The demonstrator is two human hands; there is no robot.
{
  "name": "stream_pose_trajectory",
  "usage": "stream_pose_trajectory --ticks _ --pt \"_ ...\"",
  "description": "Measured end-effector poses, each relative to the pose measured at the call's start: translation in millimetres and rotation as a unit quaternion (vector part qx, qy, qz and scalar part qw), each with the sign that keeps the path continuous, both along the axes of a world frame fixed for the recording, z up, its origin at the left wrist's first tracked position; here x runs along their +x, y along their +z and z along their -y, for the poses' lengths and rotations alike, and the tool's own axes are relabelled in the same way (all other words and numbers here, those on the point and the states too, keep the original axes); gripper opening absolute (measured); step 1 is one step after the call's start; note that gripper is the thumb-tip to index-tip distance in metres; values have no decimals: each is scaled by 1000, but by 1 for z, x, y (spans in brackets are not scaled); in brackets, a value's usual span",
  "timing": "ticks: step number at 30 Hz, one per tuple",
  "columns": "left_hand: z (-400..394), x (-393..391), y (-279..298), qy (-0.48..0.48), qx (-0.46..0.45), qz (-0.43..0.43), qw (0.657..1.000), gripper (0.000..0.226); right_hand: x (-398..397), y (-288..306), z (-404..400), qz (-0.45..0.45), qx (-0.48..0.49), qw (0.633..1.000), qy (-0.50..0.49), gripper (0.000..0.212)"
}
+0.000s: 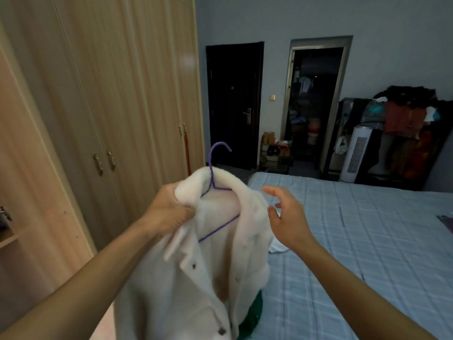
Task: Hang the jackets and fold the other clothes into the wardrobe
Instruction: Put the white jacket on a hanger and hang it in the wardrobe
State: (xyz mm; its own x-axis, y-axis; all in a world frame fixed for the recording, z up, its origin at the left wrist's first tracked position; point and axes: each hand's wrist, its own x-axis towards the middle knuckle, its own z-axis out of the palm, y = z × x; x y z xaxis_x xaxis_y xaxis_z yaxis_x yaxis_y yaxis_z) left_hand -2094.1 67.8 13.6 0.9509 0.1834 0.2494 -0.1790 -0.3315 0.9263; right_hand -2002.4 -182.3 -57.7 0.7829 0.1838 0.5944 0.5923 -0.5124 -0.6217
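We're on the hanging part right now, with the jacket [196,253], a white fluffy one with dark snap buttons, already threaded onto the purple wire hanger [215,182]. The hook pokes up out of the collar and the bottom wire shows through the open front.

Our left hand [169,212] is bunched round the collar and shoulder on its side, gripping fabric and probably the hanger arm underneath, though we can't see the wire inside the fist. Our right hand [289,217] is off the jacket, fingers spread and relaxed, floating just beside the other shoulder and holding nothing. So the hands are apart, one clamped on and one free.

The jacket hangs in the air just off the near edge of the bed [367,241], between the bed and the wardrobe [110,94], which is across the jacket from the bed. Something green [252,312] peeks out below the jacket's hem, can't tell what it is.

Our guess for the next move: settle that far shoulder on the hanger, then grab the hook and turn toward the wardrobe. The doors nearest the jacket look closed, with an open section at the very edge of view, so that's likely where the rail is, but we can't see one.

Brands or writing? Nothing readable anywhere, not on the jacket and not around the room.
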Motion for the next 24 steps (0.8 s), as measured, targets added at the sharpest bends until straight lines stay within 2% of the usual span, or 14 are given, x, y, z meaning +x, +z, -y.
stream_pose_trajectory --ticks 6,8,10,12,14,18,21,24 --pt "-19 -9 10 -32 52 46 997 52 14 6 8 -57 -122 991 2 59" --pt "-24 -15 18 -51 58 68 995 55 16 14 11 -74 -156 985 13 58" --pt "-29 -21 25 -70 65 89 991 58 18 22 14 -75 -188 978 51 47" --pt "-34 -22 29 -70 77 99 990 60 16 25 14 -74 -184 975 102 22" --pt "-41 -21 30 -57 87 98 990 56 13 25 13 -51 -167 977 121 10" --pt "-55 -19 29 -58 126 79 987 46 0 26 10 2 -117 982 147 23" --pt "-59 -22 26 -58 150 64 985 42 -10 33 7 30 -103 982 158 44" --pt "-58 -25 23 -58 122 61 989 48 -19 42 5 61 -92 982 155 39"
